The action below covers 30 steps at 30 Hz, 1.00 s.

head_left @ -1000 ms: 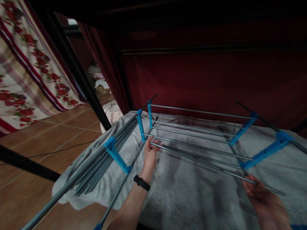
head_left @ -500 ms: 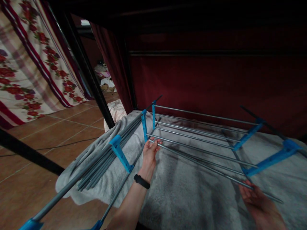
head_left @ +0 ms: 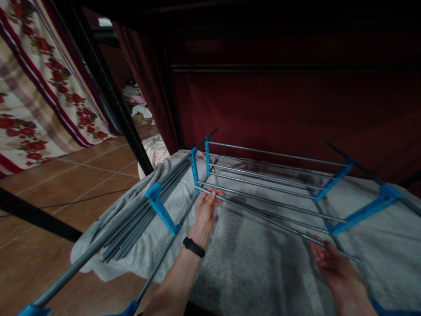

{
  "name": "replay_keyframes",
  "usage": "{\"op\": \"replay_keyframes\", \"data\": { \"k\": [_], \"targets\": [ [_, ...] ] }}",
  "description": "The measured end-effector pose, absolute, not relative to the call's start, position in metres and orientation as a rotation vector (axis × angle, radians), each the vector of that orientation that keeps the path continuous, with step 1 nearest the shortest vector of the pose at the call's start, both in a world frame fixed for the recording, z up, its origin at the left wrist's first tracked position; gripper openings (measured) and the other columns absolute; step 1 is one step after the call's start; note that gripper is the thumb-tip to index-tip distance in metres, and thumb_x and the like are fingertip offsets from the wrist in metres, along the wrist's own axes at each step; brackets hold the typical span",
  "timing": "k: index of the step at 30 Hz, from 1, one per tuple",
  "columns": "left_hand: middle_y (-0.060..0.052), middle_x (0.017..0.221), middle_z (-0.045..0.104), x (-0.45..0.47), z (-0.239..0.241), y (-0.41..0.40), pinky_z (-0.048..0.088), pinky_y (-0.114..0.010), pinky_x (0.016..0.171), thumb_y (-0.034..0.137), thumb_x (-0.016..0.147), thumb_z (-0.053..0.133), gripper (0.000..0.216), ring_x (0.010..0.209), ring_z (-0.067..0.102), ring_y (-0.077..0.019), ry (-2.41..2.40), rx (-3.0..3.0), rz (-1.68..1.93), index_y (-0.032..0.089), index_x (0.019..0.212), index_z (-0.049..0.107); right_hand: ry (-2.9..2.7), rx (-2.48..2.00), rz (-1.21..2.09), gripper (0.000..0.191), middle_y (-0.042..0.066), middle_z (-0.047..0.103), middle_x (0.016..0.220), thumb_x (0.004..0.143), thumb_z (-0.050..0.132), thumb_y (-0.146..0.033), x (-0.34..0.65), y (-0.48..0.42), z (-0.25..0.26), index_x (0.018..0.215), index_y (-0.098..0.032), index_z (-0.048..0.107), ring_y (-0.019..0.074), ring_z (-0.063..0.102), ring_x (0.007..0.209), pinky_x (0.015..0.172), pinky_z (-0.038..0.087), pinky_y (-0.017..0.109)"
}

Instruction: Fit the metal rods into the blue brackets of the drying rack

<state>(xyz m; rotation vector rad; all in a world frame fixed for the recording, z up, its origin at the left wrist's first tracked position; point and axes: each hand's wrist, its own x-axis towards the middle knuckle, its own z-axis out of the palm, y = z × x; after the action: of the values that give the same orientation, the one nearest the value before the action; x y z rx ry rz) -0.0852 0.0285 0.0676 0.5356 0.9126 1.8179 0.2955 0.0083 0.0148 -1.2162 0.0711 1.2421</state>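
Note:
My left hand (head_left: 206,206), with a black band on the wrist, pinches a thin grey metal rod (head_left: 259,216) near its left end. That end reaches a blue plastic bracket (head_left: 194,169); whether it sits in a hole I cannot tell. Toward the rod's other end, my right hand (head_left: 330,259) has its fingers closed around it, and the tip sticks out beyond, just in front of the right blue bracket (head_left: 365,215). Behind, several parallel rods span the left and right brackets of a half-built rack. Another blue bracket (head_left: 162,210) joins the poles at the left.
Loose grey rods (head_left: 134,232) lie bundled on the grey blanket (head_left: 250,272) at left. A black bed-frame post (head_left: 115,96) slants on the left, and a dark red curtain (head_left: 279,109) hangs behind. A cable (head_left: 85,199) crosses the tiled floor.
The rod has shifted left, its left end now at the blue bracket. My right hand has moved left with it. The view has turned slightly.

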Motion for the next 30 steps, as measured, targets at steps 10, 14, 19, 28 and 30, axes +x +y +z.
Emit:
{"op": "replay_keyframes", "data": {
  "k": [10,14,19,28,30],
  "targets": [
    [-0.005,0.093,0.076,-0.068,0.074,0.027,0.054,-0.032,0.085,0.038,0.073,0.086,0.041,0.088,0.072,-0.0177,0.908,0.580,1.814,0.018,0.099,0.063,0.126,-1.200,1.269,0.026,0.001,0.070,0.084,0.094,0.044,-0.003,0.296,0.004,0.019,0.084,-0.019,0.062,0.0110,0.072,0.069,0.061,0.065,0.023],
    [-0.005,0.093,0.075,-0.047,0.089,0.020,0.054,-0.030,0.078,0.041,0.080,0.080,0.040,0.089,0.072,-0.0189,0.924,0.735,1.793,0.020,0.107,0.059,0.140,-1.153,1.317,0.024,0.002,0.070,0.084,0.093,0.044,-0.003,0.292,0.004,0.014,0.087,-0.019,0.062,0.0124,0.073,0.070,0.064,0.066,0.025],
    [-0.006,0.094,0.075,-0.021,0.104,0.008,0.054,-0.031,0.079,0.040,0.087,0.073,0.036,0.092,0.071,-0.0198,0.922,0.945,1.714,0.020,0.113,0.058,0.106,-1.102,1.387,0.022,0.003,0.070,0.084,0.094,0.046,-0.005,0.280,0.003,0.012,0.087,-0.018,0.062,0.0121,0.073,0.071,0.065,0.065,0.024],
    [-0.008,0.107,0.073,0.013,0.091,-0.009,0.050,-0.038,0.096,0.044,0.100,0.055,0.040,0.103,0.067,-0.0205,0.949,1.212,1.558,0.020,0.131,0.051,-0.018,-0.899,1.745,0.015,0.006,0.075,0.089,0.095,0.056,-0.014,0.201,-0.018,0.018,0.087,-0.018,0.068,0.0144,0.074,0.082,0.078,0.065,0.029],
    [-0.008,0.107,0.071,0.023,0.082,-0.014,0.047,-0.040,0.100,0.044,0.103,0.049,0.047,0.105,0.067,-0.0201,0.980,1.251,1.524,0.021,0.143,0.041,-0.062,-0.821,1.839,0.007,0.007,0.077,0.093,0.092,0.064,-0.017,0.184,-0.024,0.018,0.090,-0.016,0.070,0.0143,0.074,0.084,0.081,0.063,0.028]
  ]
}}
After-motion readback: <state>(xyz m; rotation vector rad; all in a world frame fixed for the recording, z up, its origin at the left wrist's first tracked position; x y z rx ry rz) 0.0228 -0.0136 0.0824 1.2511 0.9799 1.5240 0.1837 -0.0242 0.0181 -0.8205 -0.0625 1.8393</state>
